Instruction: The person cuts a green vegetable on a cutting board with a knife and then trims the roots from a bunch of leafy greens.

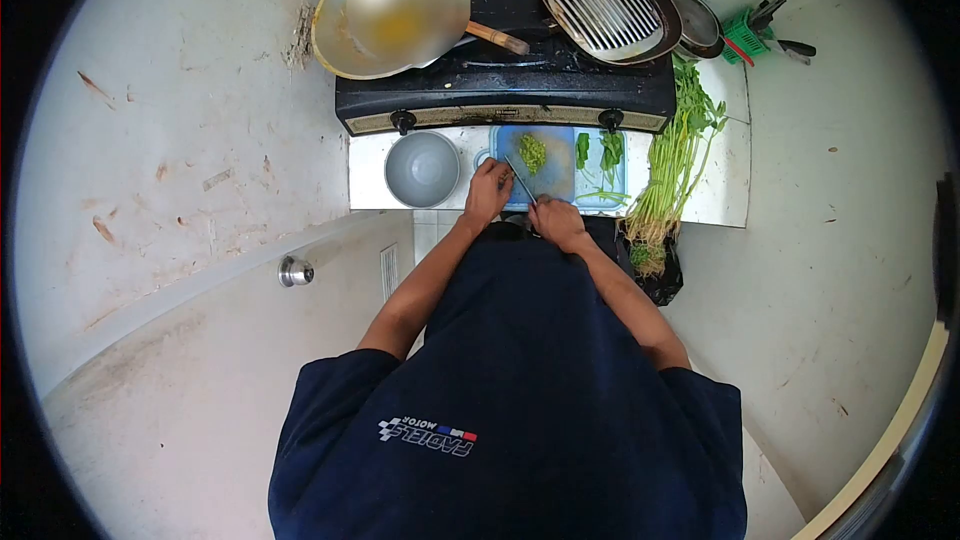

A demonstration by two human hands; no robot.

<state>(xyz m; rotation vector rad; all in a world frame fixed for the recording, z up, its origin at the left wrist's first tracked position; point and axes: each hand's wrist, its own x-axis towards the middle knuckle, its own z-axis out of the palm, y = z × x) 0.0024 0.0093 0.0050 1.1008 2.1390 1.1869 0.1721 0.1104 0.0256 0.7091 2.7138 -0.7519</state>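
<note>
My right hand (558, 222) is closed around the handle of a knife (521, 179), whose blade points up and left over a blue cutting board (557, 183). My left hand (487, 190) is at the board's left edge with its fingers bent together beside the blade. Whatever those fingers may pinch is too small to make out. Finely chopped greens (532, 153) lie in a pile on the board, just beyond the blade. To the right, a light blue tray (624, 165) holds green leaves (611, 150) and a few thin stems.
A grey bowl (422, 170) stands left of the board. Behind is a black stove (500, 90) bearing a large wok (390, 15) and a grill pan (608, 10). A long bunch of rooted greens (675, 160) hangs over the counter's front edge. A green utensil basket (745, 35) sits back right.
</note>
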